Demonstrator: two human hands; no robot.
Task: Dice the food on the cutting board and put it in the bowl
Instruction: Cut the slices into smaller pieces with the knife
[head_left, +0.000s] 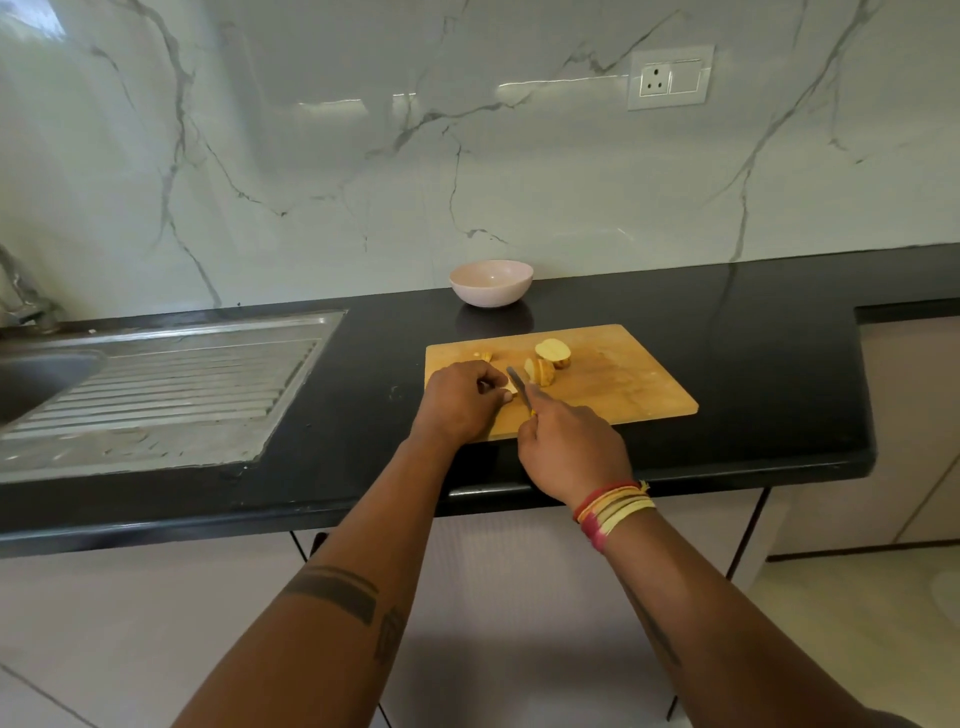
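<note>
Steel sink (156, 384) at left of black counter (727, 364). On wooden cutting board (623, 384): left hand (462, 400) curled, pinching a potato piece (511, 387); right hand (569, 447) gripping knife (519, 387), blade beside it; potato slices (548, 361) just right. Pink bowl (491, 283) stands behind the board, apart.

A stainless steel sink (47, 379) with a ribbed drainboard (171, 384) is set into the black countertop (753, 364) far left of the fingers. A tap (26, 301) stands behind it. Beyond the fingers, a white socket-and-switch plate (671, 77) sits high on the marble-patterned wall (311, 156).
</note>
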